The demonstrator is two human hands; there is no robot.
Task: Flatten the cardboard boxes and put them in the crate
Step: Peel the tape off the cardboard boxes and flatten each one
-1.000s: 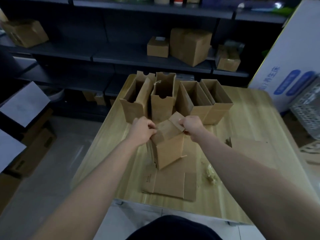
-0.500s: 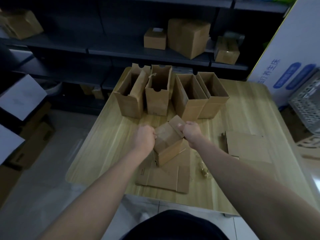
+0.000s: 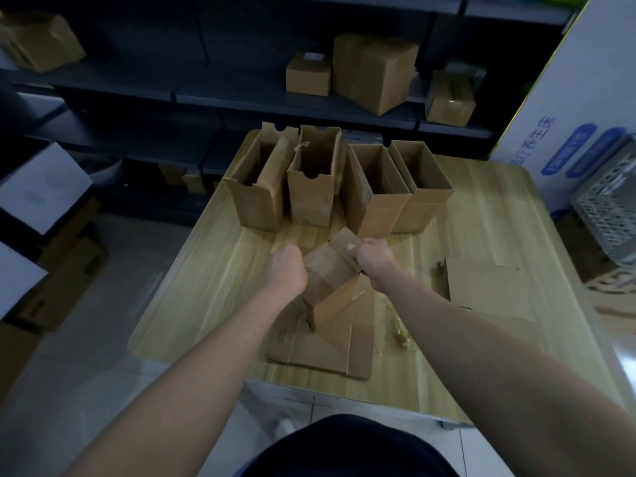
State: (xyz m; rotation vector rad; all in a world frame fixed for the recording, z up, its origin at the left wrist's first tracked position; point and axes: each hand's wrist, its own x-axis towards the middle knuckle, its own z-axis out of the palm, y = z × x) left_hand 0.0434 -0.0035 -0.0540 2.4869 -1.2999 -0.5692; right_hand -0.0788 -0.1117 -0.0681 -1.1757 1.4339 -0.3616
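A small brown cardboard box (image 3: 332,285) stands tilted near the middle of the wooden table (image 3: 213,280). My left hand (image 3: 287,268) grips its left top edge, and my right hand (image 3: 373,256) pinches its raised top flap. Under it lies a flattened cardboard box (image 3: 327,349). Another flattened box (image 3: 488,290) lies to the right. Several open upright boxes (image 3: 311,187) stand in a row at the table's far side. A grey perforated crate (image 3: 609,208) sits past the table's right edge.
Dark shelving (image 3: 241,94) with closed cardboard boxes runs behind the table. A large white carton with blue print (image 3: 578,111) leans at the right. Crumpled tape scraps (image 3: 399,333) lie beside the flattened box. Boxes and white sheets crowd the floor at the left.
Both hands have stayed on the small box and pressed it lower and more tilted onto the flattened one. The view has shifted slightly downward.
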